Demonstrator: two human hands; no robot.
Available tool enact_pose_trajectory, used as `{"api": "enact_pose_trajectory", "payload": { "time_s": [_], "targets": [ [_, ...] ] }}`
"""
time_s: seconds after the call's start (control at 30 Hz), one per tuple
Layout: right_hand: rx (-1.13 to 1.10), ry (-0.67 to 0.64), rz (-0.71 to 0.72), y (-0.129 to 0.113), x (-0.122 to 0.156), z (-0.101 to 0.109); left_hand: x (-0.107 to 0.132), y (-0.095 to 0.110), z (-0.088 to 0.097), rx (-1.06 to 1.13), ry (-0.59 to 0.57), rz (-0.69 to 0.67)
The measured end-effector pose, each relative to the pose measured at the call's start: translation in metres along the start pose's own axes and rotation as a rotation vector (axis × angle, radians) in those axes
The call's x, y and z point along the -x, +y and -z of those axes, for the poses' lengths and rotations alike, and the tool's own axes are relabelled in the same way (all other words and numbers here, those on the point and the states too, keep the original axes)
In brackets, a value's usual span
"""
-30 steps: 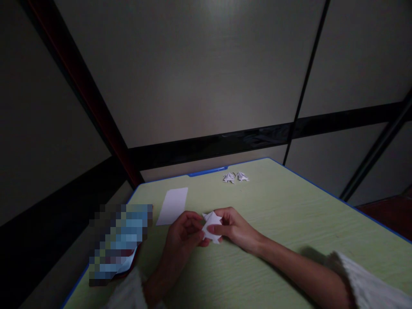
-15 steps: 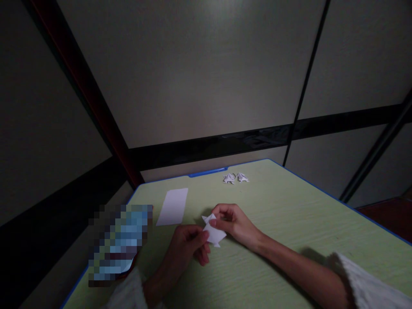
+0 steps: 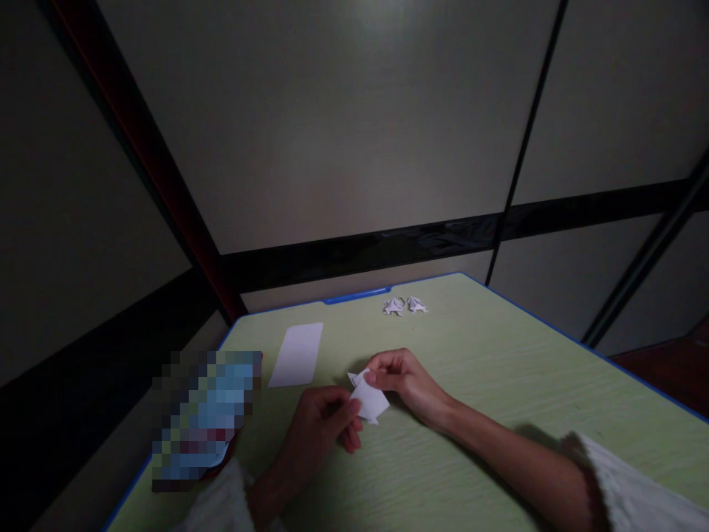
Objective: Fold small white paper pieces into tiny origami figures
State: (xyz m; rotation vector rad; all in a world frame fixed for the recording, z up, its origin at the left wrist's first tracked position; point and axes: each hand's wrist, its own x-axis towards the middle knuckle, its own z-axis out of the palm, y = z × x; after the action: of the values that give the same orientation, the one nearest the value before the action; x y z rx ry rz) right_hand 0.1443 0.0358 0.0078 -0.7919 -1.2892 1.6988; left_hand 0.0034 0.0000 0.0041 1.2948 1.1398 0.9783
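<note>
A small white folded paper piece (image 3: 369, 399) with pointed corners sits low over the pale green table (image 3: 498, 384), held between both hands. My left hand (image 3: 321, 425) pinches its lower left edge with curled fingers. My right hand (image 3: 407, 384) pinches its upper corner between thumb and forefinger. Both wrists rest near the tabletop, in white knitted sleeves.
A flat white paper strip (image 3: 298, 355) lies to the left behind my hands. Two small folded white paper figures (image 3: 404, 305) sit near the table's far edge. A blurred blue-patterned object (image 3: 202, 414) covers the near left corner. The table has a blue rim; walls rise behind.
The folded paper has been lowered and turned flatter towards the table. My left hand dropped nearer and lower; my right hand shifted its pinch to the upper corner.
</note>
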Motion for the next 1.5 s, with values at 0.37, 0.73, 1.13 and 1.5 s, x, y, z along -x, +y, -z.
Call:
{"api": "enact_pose_trajectory", "payload": {
  "time_s": [0.37,0.73,1.13,1.5],
  "targets": [
    [-0.116,0.002,0.033,0.01,-0.004,0.0,0.002,0.006,-0.002,-0.058,0.016,-0.007],
    [-0.03,-0.068,-0.022,0.002,0.002,-0.008,0.004,0.004,-0.003,-0.104,0.035,-0.054],
    [-0.052,-0.091,-0.018,0.007,0.001,-0.004,0.004,0.002,-0.001,-0.145,-0.008,-0.06],
    [-0.081,-0.093,-0.048,0.01,-0.002,-0.001,0.003,0.0,-0.002,-0.132,-0.015,-0.046]
  ]
}}
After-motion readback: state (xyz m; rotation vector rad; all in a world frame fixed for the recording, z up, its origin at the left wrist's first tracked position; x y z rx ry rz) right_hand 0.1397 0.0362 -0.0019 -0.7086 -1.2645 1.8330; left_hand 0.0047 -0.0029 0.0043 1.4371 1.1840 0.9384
